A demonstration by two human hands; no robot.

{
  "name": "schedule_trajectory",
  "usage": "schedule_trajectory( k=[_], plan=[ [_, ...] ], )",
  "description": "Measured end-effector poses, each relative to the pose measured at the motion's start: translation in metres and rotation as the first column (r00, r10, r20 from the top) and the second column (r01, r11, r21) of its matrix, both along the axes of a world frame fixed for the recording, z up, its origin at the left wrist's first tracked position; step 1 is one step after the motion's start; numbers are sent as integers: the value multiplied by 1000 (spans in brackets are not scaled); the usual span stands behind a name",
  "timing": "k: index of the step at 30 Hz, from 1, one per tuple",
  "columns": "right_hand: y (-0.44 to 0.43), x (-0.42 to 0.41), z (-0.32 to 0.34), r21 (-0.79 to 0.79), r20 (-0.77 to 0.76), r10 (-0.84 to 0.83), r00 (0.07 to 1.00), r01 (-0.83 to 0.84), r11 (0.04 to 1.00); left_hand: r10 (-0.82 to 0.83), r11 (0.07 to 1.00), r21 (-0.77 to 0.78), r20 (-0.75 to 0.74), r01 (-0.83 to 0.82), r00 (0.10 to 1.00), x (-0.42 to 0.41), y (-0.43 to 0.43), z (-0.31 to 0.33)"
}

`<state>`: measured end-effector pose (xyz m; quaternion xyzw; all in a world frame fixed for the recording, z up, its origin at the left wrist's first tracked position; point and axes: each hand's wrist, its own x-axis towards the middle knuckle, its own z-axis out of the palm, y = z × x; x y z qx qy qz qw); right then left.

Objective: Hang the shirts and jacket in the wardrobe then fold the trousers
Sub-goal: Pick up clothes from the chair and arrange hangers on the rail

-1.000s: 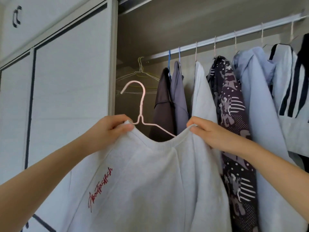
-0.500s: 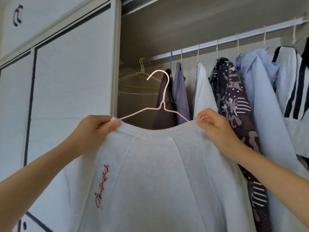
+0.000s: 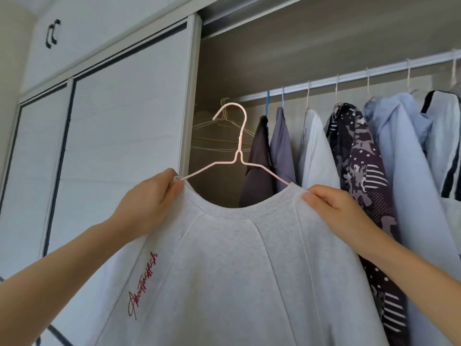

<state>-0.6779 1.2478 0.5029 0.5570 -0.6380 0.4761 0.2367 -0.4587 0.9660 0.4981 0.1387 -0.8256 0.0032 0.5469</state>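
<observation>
Before the open wardrobe (image 3: 287, 46): left hand (image 3: 149, 196) and right hand (image 3: 334, 208), apart, pinch shoulders of grey sweatshirt (image 3: 237, 258); pink wire hanger (image 3: 239, 146) upright, presumably for hooking the rail (image 3: 349, 76).

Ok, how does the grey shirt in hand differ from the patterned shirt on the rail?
The grey shirt is pale with red script; the patterned shirt is dark with white dots and stripes. The grey shirt's pink hanger is off the rail, left hand and right hand gripping its shoulders; the patterned shirt hangs from the rail. Both are on hangers.
</observation>
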Motion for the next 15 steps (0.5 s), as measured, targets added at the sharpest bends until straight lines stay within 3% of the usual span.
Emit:
schedule_trajectory(
  k=[6, 10, 15],
  plan=[
    [18, -2, 11, 42, 216, -3, 976, -6, 999, 59, 994, -96, -14, -60, 998, -3, -5, -1],
    [29, 1, 15, -1, 538, 140, 831, -166, 986, 74, 993, -101, 55, -68, 996, -21, -7, 6],
    [44, 9, 17, -117, 623, 245, 743, -222, 968, -201, 961, 200, 33, 191, 979, -58, -8, 18]
  ],
)
